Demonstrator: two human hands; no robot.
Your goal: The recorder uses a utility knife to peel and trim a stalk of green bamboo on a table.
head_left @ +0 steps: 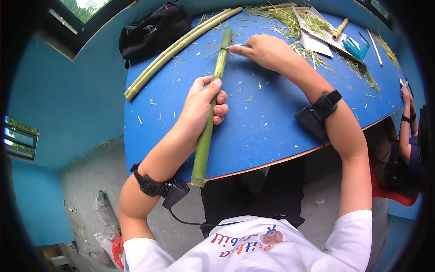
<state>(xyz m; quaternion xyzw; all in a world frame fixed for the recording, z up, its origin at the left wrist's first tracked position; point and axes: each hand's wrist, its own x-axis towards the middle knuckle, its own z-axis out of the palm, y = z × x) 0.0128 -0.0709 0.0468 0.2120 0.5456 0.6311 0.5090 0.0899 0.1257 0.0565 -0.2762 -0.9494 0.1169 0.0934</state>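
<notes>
A green bamboo stalk (206, 140) runs from the table's front edge up toward its far side, its near end sticking out past that edge. My left hand (206, 102) is wrapped round its middle, thumb on top. Paler, scraped patches show on the stalk beyond that hand. My right hand (269, 53) is closed on a small knife (226, 47) whose thin blade lies across the stalk near the far end. The index finger stretches along toward the blade, and the handle is mostly hidden in the hand.
Two long peeled bamboo stalks (176, 51) lie at the left, beside a black bag (155, 31). Green shavings (287, 20), white sheets (316, 44), a short bamboo piece (340, 28) and a teal tool (355, 48) occupy the far right. Another person's hand (406, 94) is at the right edge.
</notes>
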